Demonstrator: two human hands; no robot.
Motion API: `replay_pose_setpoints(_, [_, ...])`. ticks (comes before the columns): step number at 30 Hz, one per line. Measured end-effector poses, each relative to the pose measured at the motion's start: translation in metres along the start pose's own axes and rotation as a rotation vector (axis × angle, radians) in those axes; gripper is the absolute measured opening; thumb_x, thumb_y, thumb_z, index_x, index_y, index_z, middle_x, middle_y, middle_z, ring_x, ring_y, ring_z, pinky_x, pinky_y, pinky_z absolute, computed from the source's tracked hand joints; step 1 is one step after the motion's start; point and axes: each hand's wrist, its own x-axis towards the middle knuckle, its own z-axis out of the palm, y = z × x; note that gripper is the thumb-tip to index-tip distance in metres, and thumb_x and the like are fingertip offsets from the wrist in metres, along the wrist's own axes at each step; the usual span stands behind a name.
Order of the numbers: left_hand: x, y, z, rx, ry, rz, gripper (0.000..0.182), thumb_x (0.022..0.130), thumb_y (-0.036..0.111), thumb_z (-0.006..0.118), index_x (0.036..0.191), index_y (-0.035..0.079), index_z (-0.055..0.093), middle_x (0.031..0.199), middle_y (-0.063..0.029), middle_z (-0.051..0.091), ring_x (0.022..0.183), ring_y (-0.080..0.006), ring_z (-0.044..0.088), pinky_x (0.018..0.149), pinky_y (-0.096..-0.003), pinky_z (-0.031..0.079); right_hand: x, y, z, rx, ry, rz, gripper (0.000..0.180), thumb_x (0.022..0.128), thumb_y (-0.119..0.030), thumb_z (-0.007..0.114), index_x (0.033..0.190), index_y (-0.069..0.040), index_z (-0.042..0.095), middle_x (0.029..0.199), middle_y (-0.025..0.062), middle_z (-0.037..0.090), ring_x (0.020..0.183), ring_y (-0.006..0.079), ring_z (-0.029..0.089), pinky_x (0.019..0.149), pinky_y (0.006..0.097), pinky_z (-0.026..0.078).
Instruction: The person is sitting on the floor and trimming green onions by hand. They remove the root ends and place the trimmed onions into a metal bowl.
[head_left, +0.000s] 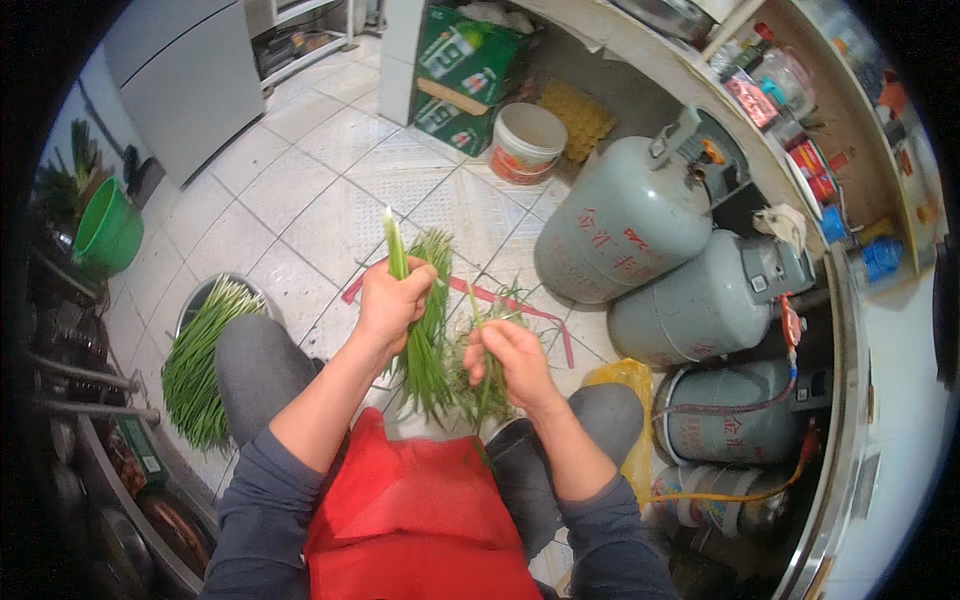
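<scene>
My left hand (392, 300) is closed around a small bunch of garlic chives (394, 244), pale cut ends pointing up and away from me. Between the thumb and fingers of my right hand (516, 360) is a single green chive stalk (474, 304), with longer blades trailing below. Behind and below my left hand lies a larger pile of chives (433, 352), partly hidden by the hand. A tangle of thin, withered trimmings (469, 375) lies on the floor by my right hand. At my left knee, a metal basin (271, 298) holds a big heap of chives (202, 367).
A red strap (517, 300) lies across the tiled floor (300, 187). Grey gas cylinders (622, 225) with hoses stand to the right, beside a yellow plastic bag (630, 382). Ahead are a white bucket (527, 142) and green cartons (465, 75). A green bucket (112, 229) stands at left.
</scene>
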Motion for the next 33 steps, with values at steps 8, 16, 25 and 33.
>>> replay_pose_setpoints(8, [-0.006, -0.041, 0.006, 0.340, -0.112, 0.135, 0.011, 0.080, 0.011, 0.069, 0.081, 0.003, 0.062, 0.062, 0.0009, 0.053, 0.045, -0.0056, 0.042, 0.039, -0.0237, 0.031, 0.002, -0.001, -0.004, 0.188, 0.012, 0.039, 0.027, 0.099, -0.024, 0.046, 0.098, 0.001, 0.056, 0.076, 0.0118, 0.063, 0.059, 0.0154, 0.059, 0.056, 0.0301, 0.053])
replay_pose_setpoints(16, [-0.022, -0.017, 0.021, 0.063, -0.292, -0.169, 0.017, 0.086, 0.019, 0.067, 0.088, 0.003, 0.061, 0.063, 0.0022, 0.050, 0.046, -0.0038, 0.036, 0.041, -0.0200, 0.026, 0.006, 0.007, -0.008, -0.147, 0.097, -0.078, 0.023, 0.098, -0.021, 0.048, 0.095, 0.001, 0.057, 0.075, 0.0081, 0.062, 0.059, 0.0120, 0.056, 0.053, 0.0259, 0.048])
replay_pose_setpoints(25, [-0.015, -0.034, 0.020, -0.271, -0.266, -0.066, 0.015, 0.090, 0.019, 0.064, 0.090, 0.005, 0.060, 0.082, -0.0026, 0.057, 0.058, -0.0072, 0.046, 0.051, -0.0212, 0.037, 0.004, 0.019, 0.025, -0.623, 0.037, -0.288, 0.015, 0.092, -0.013, 0.059, 0.095, 0.001, 0.057, 0.079, 0.0050, 0.063, 0.074, 0.0131, 0.061, 0.067, 0.0269, 0.048])
replay_pose_setpoints(33, [-0.031, -0.015, 0.014, 0.033, -0.540, -0.098, 0.019, 0.093, 0.021, 0.060, 0.090, 0.002, 0.059, 0.083, -0.0071, 0.061, 0.082, -0.0163, 0.061, 0.074, -0.0325, 0.051, -0.005, 0.001, 0.035, -0.114, -0.174, 0.085, 0.011, 0.090, -0.011, 0.061, 0.089, -0.003, 0.054, 0.063, 0.0038, 0.052, 0.048, 0.0141, 0.050, 0.046, 0.0292, 0.045])
